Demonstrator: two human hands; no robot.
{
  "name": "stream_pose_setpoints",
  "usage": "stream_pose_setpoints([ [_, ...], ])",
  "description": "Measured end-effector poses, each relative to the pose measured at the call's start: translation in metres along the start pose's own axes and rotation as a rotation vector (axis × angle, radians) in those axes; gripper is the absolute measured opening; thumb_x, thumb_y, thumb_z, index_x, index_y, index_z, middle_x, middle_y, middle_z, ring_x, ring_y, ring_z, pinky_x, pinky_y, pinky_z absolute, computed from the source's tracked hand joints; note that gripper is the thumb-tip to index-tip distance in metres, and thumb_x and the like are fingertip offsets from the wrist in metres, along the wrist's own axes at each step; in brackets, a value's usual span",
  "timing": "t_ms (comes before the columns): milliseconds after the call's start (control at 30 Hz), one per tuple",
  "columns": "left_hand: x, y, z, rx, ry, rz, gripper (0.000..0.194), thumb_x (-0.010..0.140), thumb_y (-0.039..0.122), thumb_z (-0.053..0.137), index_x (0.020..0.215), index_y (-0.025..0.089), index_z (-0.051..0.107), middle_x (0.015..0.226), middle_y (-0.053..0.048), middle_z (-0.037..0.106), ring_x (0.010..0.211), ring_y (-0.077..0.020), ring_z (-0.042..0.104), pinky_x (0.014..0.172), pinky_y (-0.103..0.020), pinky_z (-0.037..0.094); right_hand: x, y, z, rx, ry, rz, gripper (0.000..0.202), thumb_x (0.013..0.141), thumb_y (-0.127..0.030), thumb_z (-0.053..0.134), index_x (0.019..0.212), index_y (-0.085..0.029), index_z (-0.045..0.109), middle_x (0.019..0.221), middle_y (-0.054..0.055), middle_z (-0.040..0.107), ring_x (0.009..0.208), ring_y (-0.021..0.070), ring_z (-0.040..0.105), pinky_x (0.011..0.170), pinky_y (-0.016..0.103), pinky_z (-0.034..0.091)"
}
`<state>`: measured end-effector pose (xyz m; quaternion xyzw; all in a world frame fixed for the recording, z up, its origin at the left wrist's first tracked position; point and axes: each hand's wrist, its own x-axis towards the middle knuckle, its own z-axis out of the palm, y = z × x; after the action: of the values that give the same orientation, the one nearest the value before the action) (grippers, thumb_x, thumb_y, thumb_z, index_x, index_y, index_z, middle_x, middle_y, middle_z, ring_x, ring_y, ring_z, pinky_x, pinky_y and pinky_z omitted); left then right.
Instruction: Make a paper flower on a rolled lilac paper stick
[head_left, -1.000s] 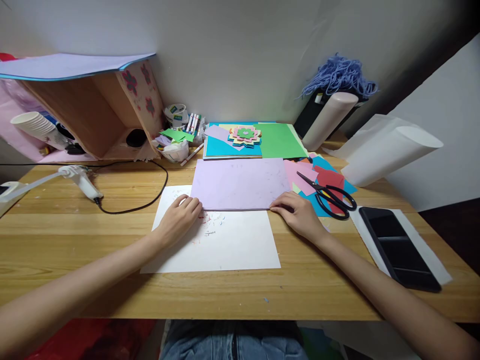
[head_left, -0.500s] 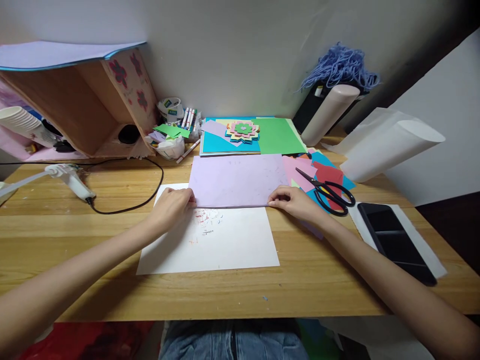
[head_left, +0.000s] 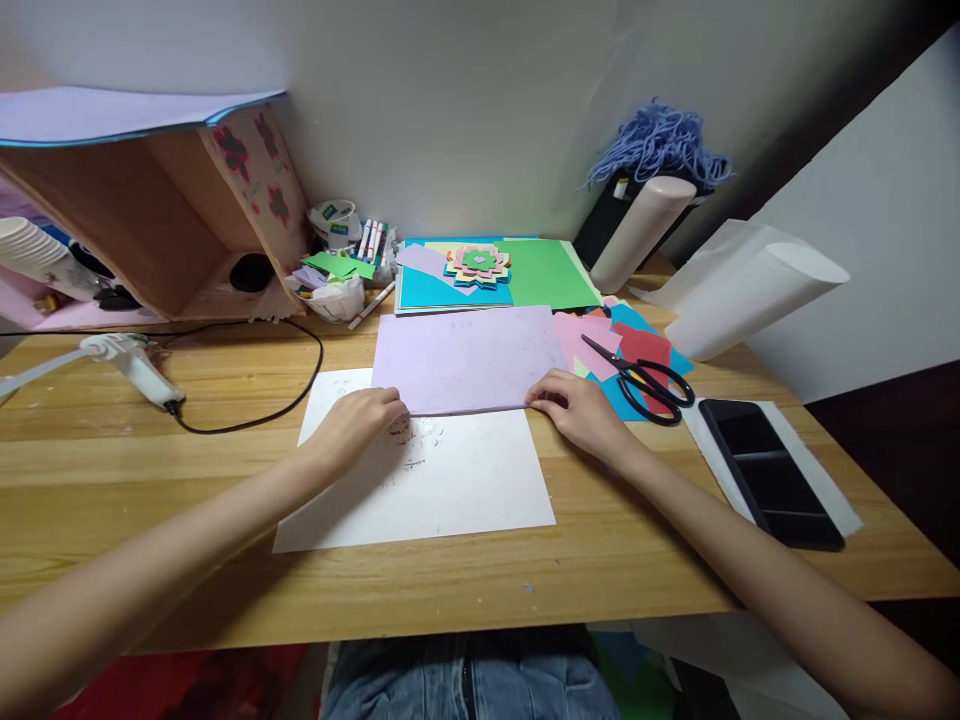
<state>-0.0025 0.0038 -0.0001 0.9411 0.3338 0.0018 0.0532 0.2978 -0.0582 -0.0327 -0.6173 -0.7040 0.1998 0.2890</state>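
Note:
A sheet of light purple paper (head_left: 465, 360) lies across the top of a white sheet (head_left: 442, 490) that bears small colored marks. At the purple paper's near edge, toward its left corner, my left hand (head_left: 360, 418) is closed with the fingertips on the edge. My right hand (head_left: 574, 410) pinches the same edge at its right corner. Black-handled scissors (head_left: 641, 380) rest beyond my right hand on scraps of pink, red and blue paper (head_left: 589, 340).
Behind the purple sheet is a stack of colored paper (head_left: 547, 275) with a layered paper flower (head_left: 478, 264) on it. A glue gun (head_left: 139, 370) with a black cord lies left, near a cardboard box (head_left: 165, 220). A phone (head_left: 772, 475) and paper roll (head_left: 750, 300) sit right.
My left hand has slid right along the purple paper's near edge. My right hand keeps its pinch at the right corner. The whole view has shifted slightly.

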Motion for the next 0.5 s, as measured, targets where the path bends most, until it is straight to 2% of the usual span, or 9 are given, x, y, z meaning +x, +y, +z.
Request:
stream_pose_setpoints([
  [100, -0.009, 0.009, 0.011, 0.182, 0.003, 0.025, 0.022, 0.082, 0.008, 0.039, 0.084, 0.013, 0.06, 0.08, -0.007, 0.058, 0.069, -0.0163, 0.054, 0.056, -0.025, 0.04, -0.007, -0.001, 0.003, -0.063, 0.025, -0.119, 0.017, 0.081, -0.012, 0.047, 0.077, -0.019, 0.063, 0.08, 0.004, 0.061, 0.075, 0.0164, 0.056, 0.069, 0.028, 0.043],
  [200, -0.014, 0.016, 0.02, 0.286, 0.08, 0.039, 0.021, 0.086, 0.013, 0.038, 0.08, 0.011, 0.058, 0.076, -0.008, 0.057, 0.067, -0.0166, 0.053, 0.052, -0.025, 0.039, -0.014, -0.003, 0.005, -0.188, 0.023, -0.206, 0.021, 0.084, -0.01, 0.042, 0.08, -0.018, 0.062, 0.081, 0.006, 0.061, 0.077, 0.0177, 0.056, 0.068, 0.029, 0.043],
  [367, -0.01, 0.021, 0.022, 0.373, 0.095, 0.065, 0.022, 0.081, 0.003, 0.038, 0.075, 0.012, 0.057, 0.069, -0.007, 0.057, 0.059, -0.0151, 0.052, 0.047, -0.024, 0.036, -0.023, -0.003, 0.009, -0.402, 0.041, -0.292, 0.023, 0.087, -0.01, 0.039, 0.082, -0.016, 0.061, 0.081, 0.008, 0.062, 0.079, 0.019, 0.056, 0.066, 0.029, 0.042],
  [500, -0.006, 0.022, 0.018, 0.433, 0.065, 0.084, 0.025, 0.077, -0.003, 0.038, 0.076, 0.012, 0.058, 0.064, -0.005, 0.056, 0.052, -0.0132, 0.05, 0.041, -0.023, 0.03, -0.026, 0.003, 0.011, -0.461, 0.067, -0.37, 0.024, 0.088, -0.012, 0.038, 0.083, -0.016, 0.061, 0.082, 0.008, 0.062, 0.078, 0.0183, 0.056, 0.065, 0.028, 0.042],
])
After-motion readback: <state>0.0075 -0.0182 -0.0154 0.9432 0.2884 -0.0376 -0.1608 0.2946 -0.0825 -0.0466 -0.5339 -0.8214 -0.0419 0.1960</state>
